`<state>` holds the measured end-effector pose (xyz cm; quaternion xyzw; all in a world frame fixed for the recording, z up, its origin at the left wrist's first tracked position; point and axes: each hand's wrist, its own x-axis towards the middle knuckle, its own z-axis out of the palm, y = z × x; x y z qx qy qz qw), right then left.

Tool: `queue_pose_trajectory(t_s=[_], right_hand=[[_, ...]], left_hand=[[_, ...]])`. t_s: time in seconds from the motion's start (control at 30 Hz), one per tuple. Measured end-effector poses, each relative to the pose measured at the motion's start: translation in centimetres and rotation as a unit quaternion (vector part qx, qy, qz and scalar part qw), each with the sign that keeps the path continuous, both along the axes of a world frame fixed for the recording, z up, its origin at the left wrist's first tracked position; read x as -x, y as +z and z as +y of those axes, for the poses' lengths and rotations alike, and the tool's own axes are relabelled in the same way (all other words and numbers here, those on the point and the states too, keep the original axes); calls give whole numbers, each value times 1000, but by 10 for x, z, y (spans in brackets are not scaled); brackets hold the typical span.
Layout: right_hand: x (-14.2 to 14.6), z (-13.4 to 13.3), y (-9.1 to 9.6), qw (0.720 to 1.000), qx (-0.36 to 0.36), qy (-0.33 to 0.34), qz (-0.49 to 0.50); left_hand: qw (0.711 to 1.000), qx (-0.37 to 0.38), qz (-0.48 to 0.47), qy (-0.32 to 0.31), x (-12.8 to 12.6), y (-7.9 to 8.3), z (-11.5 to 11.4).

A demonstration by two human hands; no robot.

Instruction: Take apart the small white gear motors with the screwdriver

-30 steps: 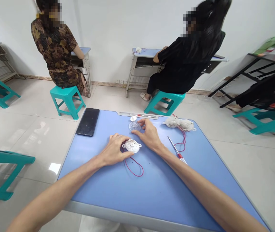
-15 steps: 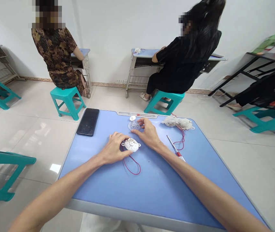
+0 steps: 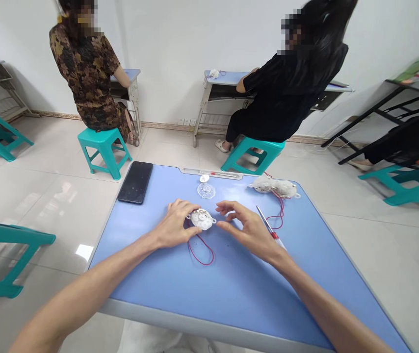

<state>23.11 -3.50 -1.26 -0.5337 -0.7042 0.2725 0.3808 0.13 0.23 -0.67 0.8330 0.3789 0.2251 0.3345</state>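
My left hand [image 3: 178,223] grips a small white gear mechanism [image 3: 202,219] with side loops, held on the blue tabletop. Its gears face up, and a red wire [image 3: 209,264] loops out below it. My right hand [image 3: 246,228] hovers just right of the mechanism, thumb and fingers apart, with nothing between them. Beyond the mechanism lies a clear round plastic cover [image 3: 206,190]. A small white round part [image 3: 204,179] sits right behind that cover.
A black phone [image 3: 136,182] lies at the desk's far left. At the back right are whitish housings [image 3: 274,186] with red wires, and a screwdriver [image 3: 268,225] lies in front of them. Two people sit on green stools [image 3: 105,147] at desks along the wall.
My right hand has left the clear cover and come back toward me, beside the mechanism. The cover stays on the desk. My left hand keeps its hold.
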Motion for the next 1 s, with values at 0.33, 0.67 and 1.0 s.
queue_pose_trajectory(t_s=[0.33, 0.67, 1.0], right_hand=[[16, -5, -3, 1000, 26, 5, -6], [20, -8, 4, 1000, 22, 2, -5], [10, -7, 7, 999, 26, 31, -31]], left_hand=[[1000, -2, -7, 3, -1, 2, -1], [1000, -6, 1, 7, -3, 0, 1], [1000, -16, -5, 15, -5, -1, 0]])
